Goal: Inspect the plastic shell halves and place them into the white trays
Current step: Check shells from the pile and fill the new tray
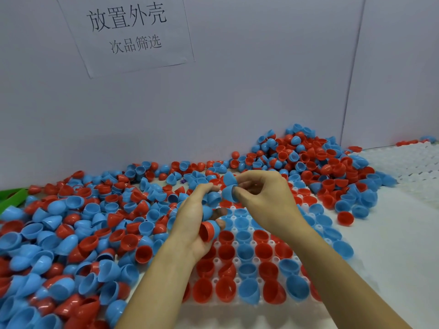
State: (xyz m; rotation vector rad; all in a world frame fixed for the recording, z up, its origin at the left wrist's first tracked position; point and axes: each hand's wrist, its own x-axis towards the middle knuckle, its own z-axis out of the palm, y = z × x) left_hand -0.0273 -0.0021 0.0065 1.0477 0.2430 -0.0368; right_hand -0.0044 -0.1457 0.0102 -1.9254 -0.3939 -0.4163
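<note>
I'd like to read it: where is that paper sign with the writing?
In the head view, the paper sign is stuck on the grey wall at upper left, tilted, above the heap of red and blue shell halves.

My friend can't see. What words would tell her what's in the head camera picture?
Two bare hands hold plastic shell halves over a white tray partly filled with red and blue halves: the left hand grips several, one a red half, and the right hand pinches a blue half. Loose halves are heaped around, below a paper sign on the wall.
</note>
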